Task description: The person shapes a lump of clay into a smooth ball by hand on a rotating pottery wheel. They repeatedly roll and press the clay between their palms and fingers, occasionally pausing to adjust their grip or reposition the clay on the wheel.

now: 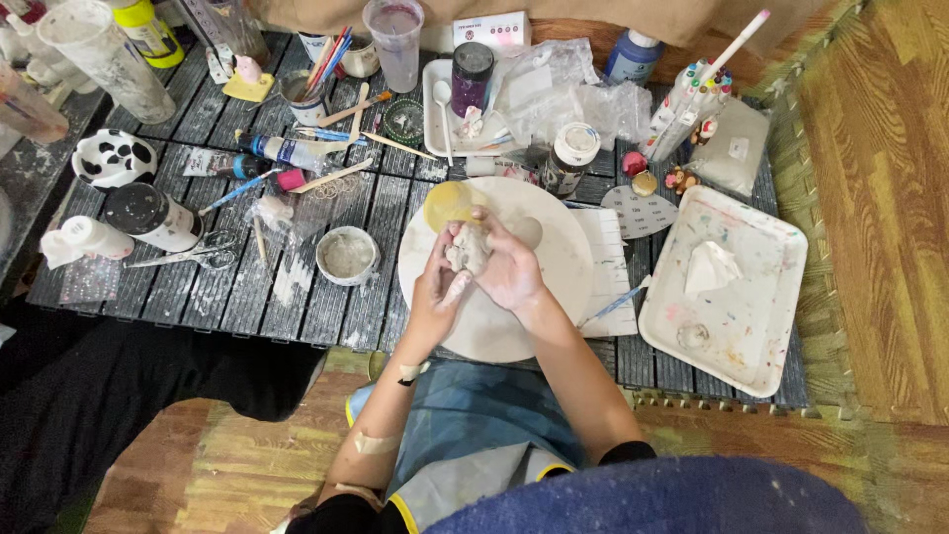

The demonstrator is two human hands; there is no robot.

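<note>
Head view, looking straight down: I am watching both hands meeting over a round white board (554, 297) on a dark slatted mat (247, 287). Left hand (438, 290) and right hand (509, 265) are cupping a pale grey lump of clay (467, 249) between them, fingers curled around it on both sides, so both are grasping the lump. It is sitting above the board, not resting on it as far as I can tell.

Just beyond the fingertips a yellowish translucent disc (448, 202) is lying at the board's far edge. To the left of the left hand, a small white cup (347, 254) of grey slurry is standing just off the board; farther left, scissors (203, 252) and a dark-lidded jar (153, 215) lying on its side. To the right of the right hand, well apart, a paint-speckled white tray (761, 336) is holding a crumpled white scrap (710, 267). Far beyond the hands: a cup of brushes (308, 89), a clear plastic tumbler (394, 40), a bundle of markers (687, 99).

Bandage strips are showing on the left forearm.
</note>
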